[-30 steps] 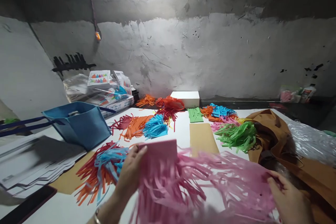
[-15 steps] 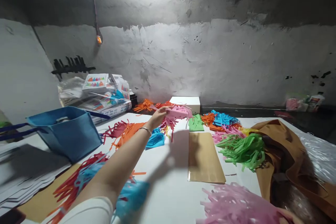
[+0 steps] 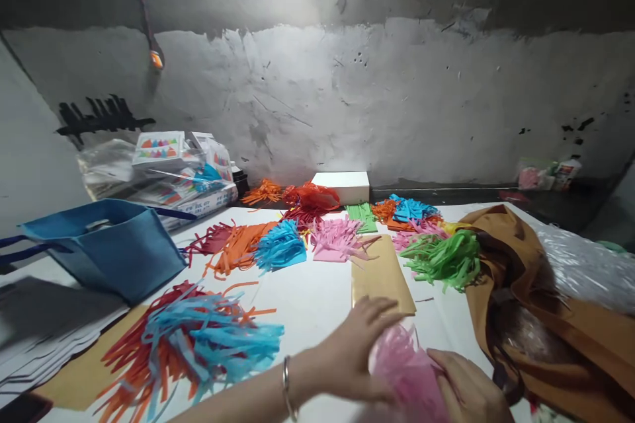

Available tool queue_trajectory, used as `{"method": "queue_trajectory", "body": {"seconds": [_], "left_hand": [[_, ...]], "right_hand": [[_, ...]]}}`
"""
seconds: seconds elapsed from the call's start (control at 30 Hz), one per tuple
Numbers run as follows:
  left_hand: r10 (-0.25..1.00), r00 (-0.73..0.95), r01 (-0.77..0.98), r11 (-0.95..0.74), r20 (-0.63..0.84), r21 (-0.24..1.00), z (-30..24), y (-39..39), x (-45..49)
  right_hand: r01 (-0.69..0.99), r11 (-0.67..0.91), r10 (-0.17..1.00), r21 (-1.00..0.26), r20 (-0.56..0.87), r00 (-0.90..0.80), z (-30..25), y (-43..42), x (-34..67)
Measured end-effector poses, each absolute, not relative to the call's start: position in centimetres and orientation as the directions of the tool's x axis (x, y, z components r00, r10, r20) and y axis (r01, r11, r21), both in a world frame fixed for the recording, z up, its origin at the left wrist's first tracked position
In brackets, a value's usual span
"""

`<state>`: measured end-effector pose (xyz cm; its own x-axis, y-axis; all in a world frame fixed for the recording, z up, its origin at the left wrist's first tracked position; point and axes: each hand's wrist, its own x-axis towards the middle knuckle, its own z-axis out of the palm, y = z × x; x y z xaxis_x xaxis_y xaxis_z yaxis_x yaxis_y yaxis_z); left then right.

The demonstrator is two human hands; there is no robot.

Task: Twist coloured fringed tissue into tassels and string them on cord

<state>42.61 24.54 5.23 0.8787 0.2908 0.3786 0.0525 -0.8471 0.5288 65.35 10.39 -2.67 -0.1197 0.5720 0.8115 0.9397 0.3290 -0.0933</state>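
Note:
At the bottom of the view both my hands close round a bunch of pink fringed paper (image 3: 407,377). My left hand (image 3: 352,350), with a bracelet on the wrist, grips its left side. My right hand (image 3: 469,390) holds its right side. Just beyond them lies a tan paper sheet (image 3: 381,276) on the white table (image 3: 307,297). Another pink fringed piece (image 3: 338,240) lies farther back, beside a blue fringe bundle (image 3: 281,246). A heap of blue and orange-red fringe (image 3: 193,337) lies to the left of my left arm.
A blue fabric bag (image 3: 106,248) stands at the left with grey sheets (image 3: 44,324) in front of it. Green fringe (image 3: 441,258) and a brown cloth bag (image 3: 540,317) lie at the right. A white box (image 3: 342,186) and more coloured fringe sit against the wall.
My left hand carried a pink fringed piece out to the middle back of the table, left it there, and came back to the pink bunch at my right hand.

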Motion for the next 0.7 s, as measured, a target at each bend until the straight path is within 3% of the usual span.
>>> {"method": "queue_trajectory", "body": {"seconds": [0.1, 0.23, 0.37, 0.47, 0.57, 0.7], "left_hand": [[0.267, 0.893, 0.117, -0.915, 0.363, 0.385, 4.9, 19.8, 44.0], [0.386, 0.875, 0.216, -0.852, 0.293, 0.476, 4.7, 19.5, 43.9], [0.426, 0.905, 0.316, -0.702, 0.020, 0.638, 4.9, 20.2, 42.8], [0.402, 0.905, 0.382, -0.618, -0.141, 0.687, 4.5, 20.6, 42.5], [0.395, 0.904, 0.389, -0.603, -0.163, 0.696, 4.0, 21.3, 42.7], [0.448, 0.894, 0.356, -0.674, -0.025, 0.647, 4.9, 21.9, 42.5]], "right_hand": [[0.926, 0.366, 0.536, -0.094, 0.835, -0.127, 0.5, 9.1, 63.1], [0.898, 0.402, 0.552, -0.180, 0.830, -0.081, 3.5, 6.1, 61.5], [0.821, 0.353, 0.623, -0.449, 0.767, 0.151, 4.0, 4.5, 61.8], [0.653, 0.221, 0.754, -0.724, 0.552, 0.357, 3.4, 5.0, 63.0], [0.565, 0.155, 0.801, -0.811, 0.438, 0.409, 2.8, 6.1, 64.9], [0.629, 0.165, 0.739, -0.760, 0.517, 0.432, 3.6, 5.5, 67.2]]}}
